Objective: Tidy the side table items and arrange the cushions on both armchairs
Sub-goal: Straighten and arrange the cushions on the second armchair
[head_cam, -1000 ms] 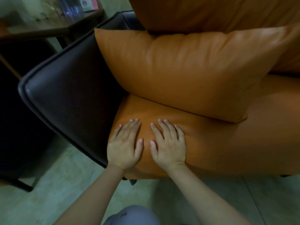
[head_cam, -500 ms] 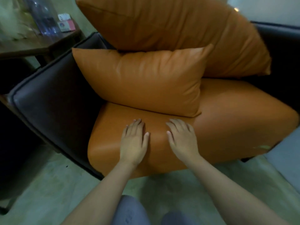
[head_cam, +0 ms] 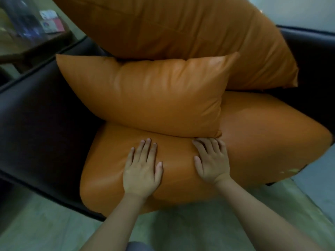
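Pale greenish floor [head_cam: 45,229] runs under a dark armchair [head_cam: 45,115] that fills most of the view; its orange seat cushion [head_cam: 253,142] bulges forward over the front edge. On that seat lies a smaller orange pillow [head_cam: 145,98], tilted, its lower right corner pointing toward the person; behind and above it leans a large orange back cushion [head_cam: 181,28], resting on the pillow's top edge. The left hand [head_cam: 141,171] lies flat on the front of the seat cushion, palm down, fingers stretched out and close together, gripping nothing; the right hand [head_cam: 212,160] lies flat beside it, apart from it, fingers spread and released, the fingertips touching the pillow's lower corner. At the upper left stands a wooden side table [head_cam: 36,46], blurred, with a clear bottle [head_cam: 23,19] and a small box [head_cam: 50,24] on it.
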### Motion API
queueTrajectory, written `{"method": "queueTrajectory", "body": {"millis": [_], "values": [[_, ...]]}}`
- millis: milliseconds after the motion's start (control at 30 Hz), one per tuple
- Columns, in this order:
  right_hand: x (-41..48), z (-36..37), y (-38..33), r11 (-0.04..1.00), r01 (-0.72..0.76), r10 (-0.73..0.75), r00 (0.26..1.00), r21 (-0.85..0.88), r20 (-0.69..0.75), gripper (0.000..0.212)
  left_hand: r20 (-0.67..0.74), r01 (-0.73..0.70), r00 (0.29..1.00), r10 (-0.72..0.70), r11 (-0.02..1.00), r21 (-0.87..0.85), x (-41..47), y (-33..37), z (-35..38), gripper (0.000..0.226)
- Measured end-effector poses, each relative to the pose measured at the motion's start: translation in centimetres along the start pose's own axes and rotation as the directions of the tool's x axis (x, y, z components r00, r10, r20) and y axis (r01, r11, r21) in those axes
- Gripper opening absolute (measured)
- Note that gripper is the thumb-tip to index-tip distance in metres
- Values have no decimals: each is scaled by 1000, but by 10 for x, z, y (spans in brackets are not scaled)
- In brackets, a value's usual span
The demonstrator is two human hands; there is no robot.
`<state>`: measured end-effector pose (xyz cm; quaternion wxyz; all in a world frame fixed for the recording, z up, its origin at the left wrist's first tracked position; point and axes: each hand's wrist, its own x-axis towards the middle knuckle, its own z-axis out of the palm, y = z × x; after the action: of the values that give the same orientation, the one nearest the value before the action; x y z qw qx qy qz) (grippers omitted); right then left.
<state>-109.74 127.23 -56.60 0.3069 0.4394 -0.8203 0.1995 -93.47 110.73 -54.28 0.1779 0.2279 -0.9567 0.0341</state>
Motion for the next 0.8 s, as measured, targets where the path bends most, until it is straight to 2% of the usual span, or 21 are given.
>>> {"method": "queueTrajectory", "body": {"millis": [67,167,267,367,433,467,533,633,733,800], "values": [[-1,-8,-3,1000,-8,8,1000,1,20,42,2,6,1000,-6,1000,-3,-4,0,-3,59],[-3,-23,-15,996,-85,86,986,-13,140,44,36,15,999,-14,1000,-15,-6,2,-10,61],[-1,-38,-34,978,-209,207,934,-24,291,52,115,-14,993,21,998,-61,-7,-3,-25,63],[10,-62,-43,963,-256,260,803,-85,536,74,205,-144,969,141,990,3,-12,-20,-46,63],[22,-82,-54,958,-254,276,705,-130,654,78,234,-147,962,140,989,16,-17,-33,-66,61],[30,-91,-66,958,-244,278,679,-148,680,76,250,-125,960,122,992,-5,-18,-38,-77,61],[49,-108,-98,974,-199,212,656,-104,724,67,271,-81,958,93,995,-55,-19,-47,-104,60],[73,-128,-148,997,-36,-32,656,73,754,43,289,-53,955,75,995,-83,-16,-64,-143,58],[106,-156,-177,992,1,-97,641,125,762,46,276,-24,960,47,996,-89,-8,-83,-186,53],[130,-173,-185,993,32,-106,656,113,747,48,265,28,964,-1,995,-99,-2,-94,-215,52]]}}
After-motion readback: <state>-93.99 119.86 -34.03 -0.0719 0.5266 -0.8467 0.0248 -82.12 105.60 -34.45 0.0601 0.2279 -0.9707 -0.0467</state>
